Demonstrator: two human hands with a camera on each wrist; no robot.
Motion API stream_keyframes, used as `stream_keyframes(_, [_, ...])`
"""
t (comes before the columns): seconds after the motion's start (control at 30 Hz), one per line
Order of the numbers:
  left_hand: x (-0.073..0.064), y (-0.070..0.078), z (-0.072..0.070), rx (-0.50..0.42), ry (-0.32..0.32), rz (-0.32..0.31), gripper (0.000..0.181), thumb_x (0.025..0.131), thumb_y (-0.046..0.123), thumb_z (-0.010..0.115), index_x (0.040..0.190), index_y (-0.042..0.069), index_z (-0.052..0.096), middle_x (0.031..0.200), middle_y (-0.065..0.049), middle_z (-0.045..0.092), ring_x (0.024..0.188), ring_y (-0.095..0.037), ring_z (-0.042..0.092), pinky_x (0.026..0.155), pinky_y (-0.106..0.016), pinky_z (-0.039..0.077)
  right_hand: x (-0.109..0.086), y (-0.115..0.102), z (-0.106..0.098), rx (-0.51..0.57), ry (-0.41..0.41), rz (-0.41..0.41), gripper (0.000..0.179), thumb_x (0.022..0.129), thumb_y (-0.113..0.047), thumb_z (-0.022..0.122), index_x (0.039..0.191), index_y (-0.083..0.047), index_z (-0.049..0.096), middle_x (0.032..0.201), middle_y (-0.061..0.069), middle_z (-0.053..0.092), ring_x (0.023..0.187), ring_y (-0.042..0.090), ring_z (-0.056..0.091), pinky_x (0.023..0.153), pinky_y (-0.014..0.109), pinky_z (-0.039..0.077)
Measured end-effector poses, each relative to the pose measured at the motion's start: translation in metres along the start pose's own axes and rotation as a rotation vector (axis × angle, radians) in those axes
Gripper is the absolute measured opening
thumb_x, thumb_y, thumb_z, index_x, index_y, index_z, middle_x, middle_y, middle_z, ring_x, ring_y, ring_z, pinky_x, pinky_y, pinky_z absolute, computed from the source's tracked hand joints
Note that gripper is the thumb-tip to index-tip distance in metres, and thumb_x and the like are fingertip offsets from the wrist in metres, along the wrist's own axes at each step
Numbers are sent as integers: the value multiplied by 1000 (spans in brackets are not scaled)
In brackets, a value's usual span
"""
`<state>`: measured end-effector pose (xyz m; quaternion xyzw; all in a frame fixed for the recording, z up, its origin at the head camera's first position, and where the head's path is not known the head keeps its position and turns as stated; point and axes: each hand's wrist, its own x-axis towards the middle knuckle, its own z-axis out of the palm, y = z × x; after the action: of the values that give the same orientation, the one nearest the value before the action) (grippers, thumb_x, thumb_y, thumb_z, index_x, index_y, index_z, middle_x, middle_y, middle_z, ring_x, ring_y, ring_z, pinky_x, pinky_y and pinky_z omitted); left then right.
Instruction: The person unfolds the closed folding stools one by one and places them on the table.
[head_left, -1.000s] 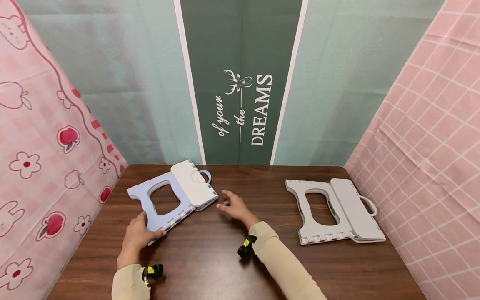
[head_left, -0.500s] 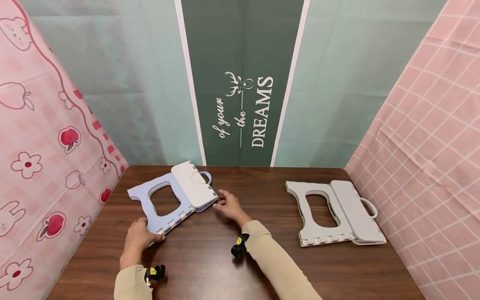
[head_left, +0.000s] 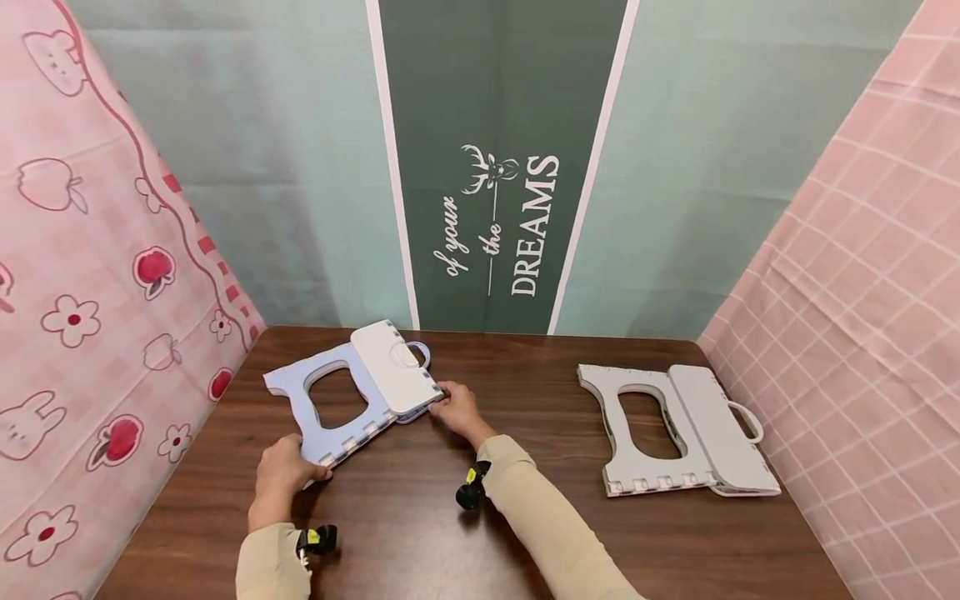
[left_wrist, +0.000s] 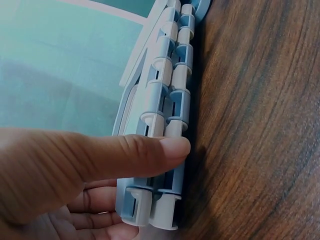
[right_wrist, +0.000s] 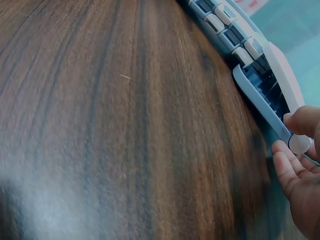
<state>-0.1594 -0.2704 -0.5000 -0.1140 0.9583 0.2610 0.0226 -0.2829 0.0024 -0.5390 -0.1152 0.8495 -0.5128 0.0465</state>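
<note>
A folded blue-and-white stool (head_left: 375,400) is set near the far left corner of the tabletop (head_left: 517,375). Its near corner is grasped by the left hand (head_left: 283,468), with the thumb laid across the hinged edge. The corner of its white panel is pinched by the right hand (head_left: 459,412), thumb above and fingers below. A folded white stool (head_left: 701,442) is placed near the tabletop's right edge, its handle turned toward that edge.
</note>
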Motion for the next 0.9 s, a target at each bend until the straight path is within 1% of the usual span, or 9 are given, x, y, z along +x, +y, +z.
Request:
stream_keyframes(0.13, [-2, 3, -1, -3, 2, -1, 62, 55, 23, 87, 97, -11, 56, 83, -25, 58, 73, -38, 54, 66, -51, 42, -1, 2, 2, -11, 33, -19, 40, 75, -1, 72, 111, 9, 60, 84, 11, 65, 71, 15, 62, 62, 23, 48])
stream_keyframes(0.23, [-3, 3, -1, -6, 3, -1, 63, 55, 23, 88, 97, -11, 56, 83, -25, 58, 73, -38, 53, 67, -51, 42, -2, 2, 2, -18, 40, -25, 41, 75, -3, 73, 112, 9, 59, 85, 12, 66, 72, 16, 63, 62, 23, 49])
stream_keyframes(0.37, [-1, 3, -2, -4, 6, -2, 61, 55, 23, 88, 95, -10, 56, 81, -24, 58, 72, -37, 53, 66, -51, 42, -3, -1, 1, -38, 45, -22, 41, 76, -6, 74, 112, 8, 60, 85, 11, 66, 72, 15, 62, 63, 23, 48])
stream_keyframes(0.5, [-1, 5, -1, -3, 14, 4, 59, 56, 23, 87, 93, -10, 55, 80, -24, 58, 72, -38, 54, 65, -51, 42, -4, -4, 0, -47, 66, -5, 43, 73, -6, 75, 111, 9, 60, 84, 10, 66, 73, 15, 61, 65, 26, 48])
stream_keyframes(0.67, [-6, 7, 1, -12, 11, -4, 57, 56, 21, 87, 91, -9, 54, 78, -22, 57, 71, -37, 53, 65, -51, 42, -9, -3, 0, -85, 55, 38, 50, 70, -3, 74, 115, 10, 58, 92, 12, 65, 80, 20, 58, 71, 30, 47])
stream_keyframes(0.8, [-9, 6, 2, -15, 21, -1, 56, 56, 19, 87, 92, -9, 54, 80, -24, 58, 71, -37, 53, 66, -51, 42, -12, -3, 2, -123, 58, 24, 47, 68, -2, 73, 112, 8, 60, 96, 13, 65, 88, 25, 57, 78, 34, 46])
stream_keyframes(0.9, [-11, 5, 2, -19, 26, 4, 55, 56, 20, 87, 91, -9, 54, 79, -24, 57, 71, -38, 53, 66, -51, 42, -14, -4, 3, -116, 59, 20, 48, 67, -3, 73, 112, 9, 60, 99, 15, 65, 92, 27, 57, 81, 36, 45])
